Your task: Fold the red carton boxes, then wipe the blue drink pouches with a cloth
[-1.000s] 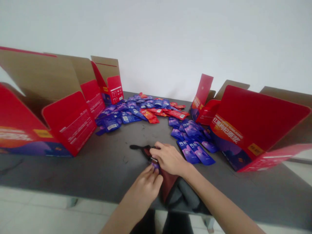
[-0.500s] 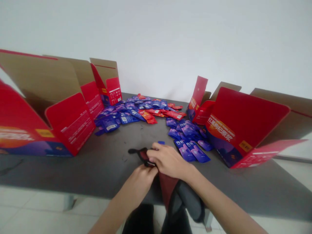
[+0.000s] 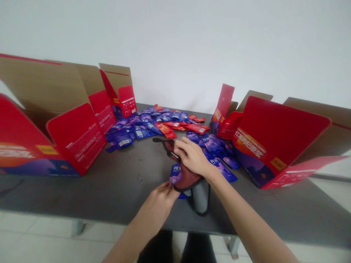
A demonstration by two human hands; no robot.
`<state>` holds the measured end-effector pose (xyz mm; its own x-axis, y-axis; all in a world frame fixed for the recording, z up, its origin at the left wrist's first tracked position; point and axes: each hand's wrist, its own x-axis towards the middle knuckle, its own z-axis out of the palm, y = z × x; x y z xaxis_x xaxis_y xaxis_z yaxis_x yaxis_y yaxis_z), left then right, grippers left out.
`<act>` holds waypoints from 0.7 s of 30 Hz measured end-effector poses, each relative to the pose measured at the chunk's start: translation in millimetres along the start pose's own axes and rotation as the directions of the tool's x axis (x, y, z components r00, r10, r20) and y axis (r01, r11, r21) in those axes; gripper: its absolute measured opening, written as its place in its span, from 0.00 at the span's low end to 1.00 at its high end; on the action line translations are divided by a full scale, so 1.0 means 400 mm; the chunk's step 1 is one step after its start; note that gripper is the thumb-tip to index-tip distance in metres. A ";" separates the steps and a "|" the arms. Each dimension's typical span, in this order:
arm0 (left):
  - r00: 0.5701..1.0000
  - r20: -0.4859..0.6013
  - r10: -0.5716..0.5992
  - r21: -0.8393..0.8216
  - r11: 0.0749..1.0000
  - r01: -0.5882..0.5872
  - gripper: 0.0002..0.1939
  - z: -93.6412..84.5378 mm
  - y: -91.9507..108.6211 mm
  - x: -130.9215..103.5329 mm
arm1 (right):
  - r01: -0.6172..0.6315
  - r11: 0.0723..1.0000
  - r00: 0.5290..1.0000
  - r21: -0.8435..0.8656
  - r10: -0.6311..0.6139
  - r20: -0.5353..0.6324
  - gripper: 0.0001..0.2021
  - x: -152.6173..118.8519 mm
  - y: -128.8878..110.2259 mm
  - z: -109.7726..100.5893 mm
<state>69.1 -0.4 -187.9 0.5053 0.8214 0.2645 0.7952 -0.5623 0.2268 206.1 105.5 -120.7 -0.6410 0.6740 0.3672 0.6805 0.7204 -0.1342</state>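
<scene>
My right hand is closed on the upper part of a dark red pouch with black edging and a grey part hanging below it. Closer to the front edge, my left hand has its fingers pinched at the lower left border of the pouch; whether they grip the pouch or a packet is hidden. A blue-purple packet shows beside the pouch, partly covered by it, and a bit of blue peeks out underneath. More blue packets lie just right of my right hand.
Open red cartons stand at the left and right of the dark table, with smaller ones behind. A pile of blue packets and red packets lies toward the wall.
My right hand has moved forward with the pouch, which now lies over the table. My left hand has slid down to its lower border. The packet beside it has come into view.
</scene>
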 end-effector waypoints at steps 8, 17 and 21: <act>0.997 -0.044 0.066 0.088 0.994 -0.062 0.11 0.015 0.002 -0.001 | 0.182 0.983 0.963 -0.025 -0.173 0.206 0.07 -0.090 -0.059 0.057; 0.965 -0.260 0.005 0.154 0.987 0.037 0.13 0.024 0.005 -0.013 | -0.059 0.993 0.977 -0.107 0.079 0.197 0.08 0.034 0.045 0.094; 0.975 -0.223 -0.006 0.240 0.969 0.060 0.16 0.022 0.010 -0.015 | 0.035 0.997 0.991 0.062 -0.042 0.125 0.09 -0.038 0.005 0.035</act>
<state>72.2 -6.7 -197.0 0.4134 0.7825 0.4656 0.8814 -0.4722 0.0111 212.4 99.0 -139.4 -0.7086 0.6581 0.2547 0.6346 0.7521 -0.1779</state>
